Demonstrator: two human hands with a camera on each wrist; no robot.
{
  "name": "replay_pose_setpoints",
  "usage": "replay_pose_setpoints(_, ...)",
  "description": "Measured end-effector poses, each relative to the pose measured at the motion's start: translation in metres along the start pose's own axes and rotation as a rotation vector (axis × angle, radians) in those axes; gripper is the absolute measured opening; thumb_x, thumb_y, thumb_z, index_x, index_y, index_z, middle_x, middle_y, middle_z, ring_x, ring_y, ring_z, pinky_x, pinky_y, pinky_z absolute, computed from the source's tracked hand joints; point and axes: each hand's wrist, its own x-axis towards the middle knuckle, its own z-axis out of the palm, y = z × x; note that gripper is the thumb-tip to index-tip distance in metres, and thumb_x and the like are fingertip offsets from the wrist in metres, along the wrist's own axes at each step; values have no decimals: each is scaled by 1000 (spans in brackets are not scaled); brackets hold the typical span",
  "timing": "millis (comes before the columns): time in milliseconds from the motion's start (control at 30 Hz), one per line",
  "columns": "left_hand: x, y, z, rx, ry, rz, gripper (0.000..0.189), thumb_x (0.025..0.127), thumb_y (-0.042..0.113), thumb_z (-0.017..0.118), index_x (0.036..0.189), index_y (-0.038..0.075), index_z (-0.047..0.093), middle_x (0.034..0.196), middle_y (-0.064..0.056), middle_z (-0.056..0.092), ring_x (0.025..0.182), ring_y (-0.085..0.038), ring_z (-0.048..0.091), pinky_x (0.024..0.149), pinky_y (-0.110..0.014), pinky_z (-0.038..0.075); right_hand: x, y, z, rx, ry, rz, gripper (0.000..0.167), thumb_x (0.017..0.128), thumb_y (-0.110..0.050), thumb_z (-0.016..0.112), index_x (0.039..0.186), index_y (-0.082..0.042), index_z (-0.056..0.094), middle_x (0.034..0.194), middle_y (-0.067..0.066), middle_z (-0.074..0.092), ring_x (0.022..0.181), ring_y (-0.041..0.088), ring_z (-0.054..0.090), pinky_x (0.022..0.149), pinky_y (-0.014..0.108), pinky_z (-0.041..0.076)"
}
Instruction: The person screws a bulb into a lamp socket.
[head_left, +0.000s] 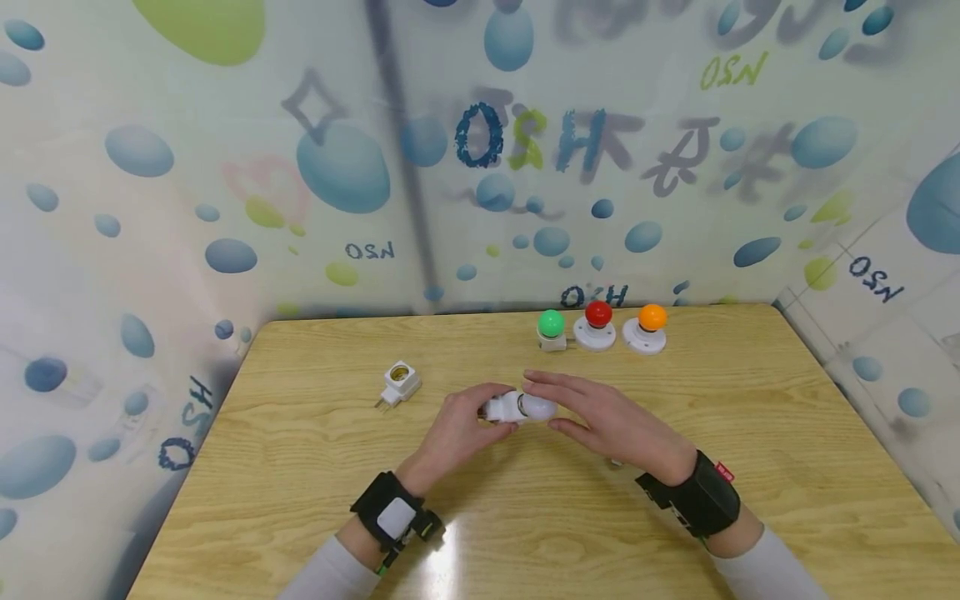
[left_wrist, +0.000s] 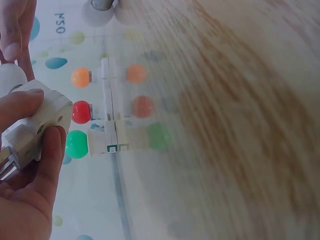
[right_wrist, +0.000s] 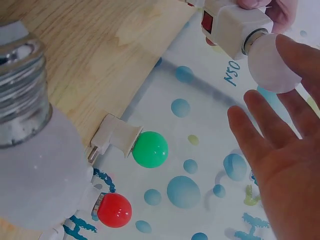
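My left hand (head_left: 459, 429) grips a white plug-in lamp socket (head_left: 501, 408) between thumb and fingers, above the table. Its metal prongs point to the left, and a red switch (right_wrist: 207, 21) shows on its side in the right wrist view. A white bulb (head_left: 538, 407) sits in the socket's mouth, facing right. Around the bulb's rounded end, my right hand (head_left: 611, 418) spreads its fairly straight fingers, with one digit against the glass in the right wrist view. Another white bulb (right_wrist: 40, 175) with a bare screw base lies near my right wrist, mostly hidden by that hand in the head view.
Along the table's back edge stand a green bulb (head_left: 551, 323), a red bulb (head_left: 598, 314) and an orange bulb (head_left: 652, 317), each in a white holder. A second plug-in socket (head_left: 400, 381) without a bulb lies left on the wooden table (head_left: 300, 500). A patterned curtain hangs behind.
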Motion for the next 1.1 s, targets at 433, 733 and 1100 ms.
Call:
replay_pose_setpoints(433, 0, 0, 1, -6, 11, 19, 42, 88, 12, 83, 127, 6, 69, 119, -7, 73, 98, -16, 66, 82, -33, 56, 1, 1, 7, -11, 111, 48, 51, 91, -20, 80, 139, -11, 61, 133, 2, 65, 114, 17, 65, 95, 37, 57)
replay_pose_setpoints(733, 2, 0, 4, 3, 4, 19, 41, 87, 12, 83, 125, 7, 70, 118, -6, 73, 97, -15, 66, 82, -31, 55, 3, 0, 12, -115, 167, 97, 48, 87, -32, 84, 124, -9, 65, 110, -1, 67, 95, 13, 63, 82, 33, 59)
replay_pose_setpoints(1100, 1, -1, 5, 5, -7, 5, 40, 88, 12, 83, 126, 7, 70, 118, -6, 73, 96, -15, 66, 81, -31, 55, 4, 2, 13, -201, 163, 174, 64, 79, -47, 87, 123, -5, 67, 112, 7, 70, 96, 20, 65, 82, 41, 59)
